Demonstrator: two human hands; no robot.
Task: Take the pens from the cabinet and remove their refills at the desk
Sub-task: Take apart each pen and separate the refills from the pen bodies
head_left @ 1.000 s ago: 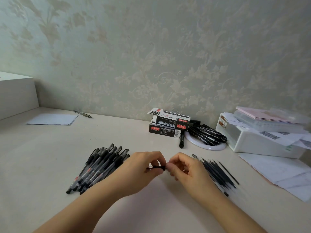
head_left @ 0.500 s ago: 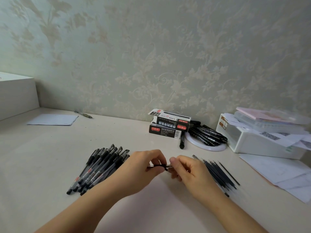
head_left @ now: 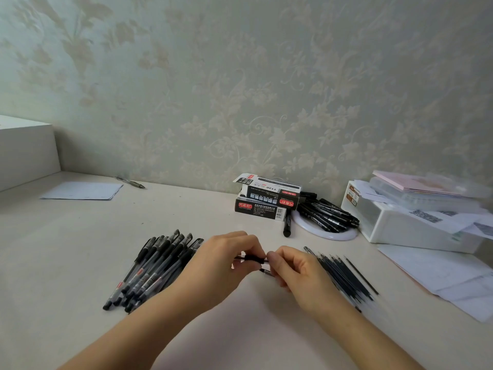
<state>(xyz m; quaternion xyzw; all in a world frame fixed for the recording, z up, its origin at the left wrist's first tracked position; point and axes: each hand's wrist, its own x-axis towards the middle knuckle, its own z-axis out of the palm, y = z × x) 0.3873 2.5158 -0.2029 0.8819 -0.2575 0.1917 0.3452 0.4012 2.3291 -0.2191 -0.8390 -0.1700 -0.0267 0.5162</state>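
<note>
Both hands work a single pen apart above the surface.

The left hand point(head_left: 226, 259) pinches the pen point(head_left: 253, 259) by its dark grip section while the right hand point(head_left: 296, 271) pinches the tip end, a second thin piece point(head_left: 266, 271) showing just under the fingers; whether that is the refill coming free cannot be told. Left of the grip lies the pile of pens point(head_left: 157, 268), right of it the loose refills point(head_left: 344, 276), both on the surface point(head_left: 80, 249). The likely slips: the small tip piece dropping and rolling into either pile, a jerky pull bending the thin refill, or a forearm sweeping the heaps lying close beside the wrists.
</note>
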